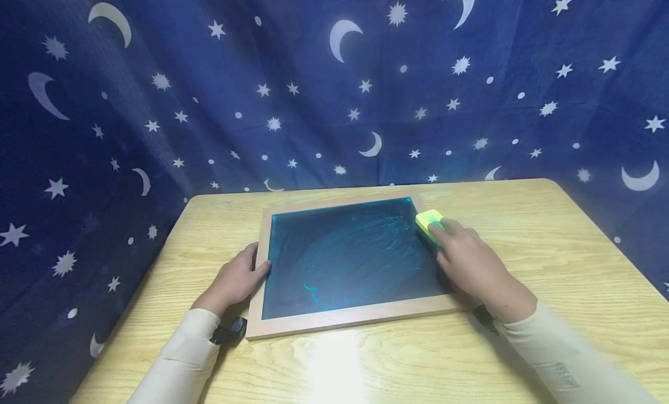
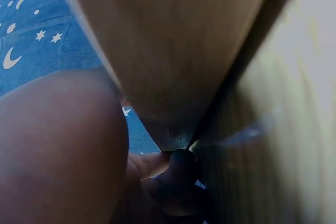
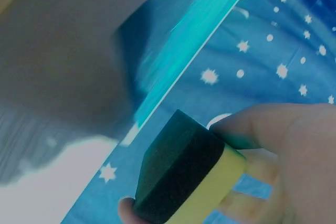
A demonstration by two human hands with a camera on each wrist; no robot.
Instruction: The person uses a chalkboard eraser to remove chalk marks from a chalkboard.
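A small chalkboard point(image 1: 345, 259) in a light wooden frame lies on the table, with blue-green chalk smears over its dark surface. At its left side, my left hand point(image 1: 235, 279) grips the frame, thumb on top of the edge; in the left wrist view, fingers point(image 2: 152, 165) reach the side of the frame point(image 2: 168, 40). My right hand point(image 1: 473, 264) holds a block-shaped yellow and dark green sponge eraser point(image 1: 430, 221) over the board's right edge. The right wrist view shows the eraser point(image 3: 178, 169) pinched between thumb and fingers, its dark face apart from the board.
The light wood-grain table point(image 1: 564, 259) extends around the board on all sides. Behind and to the left hangs a blue curtain point(image 1: 313, 102) with moons and stars. A dark device point(image 1: 230, 331) is strapped at the left wrist, close to the board's near left corner.
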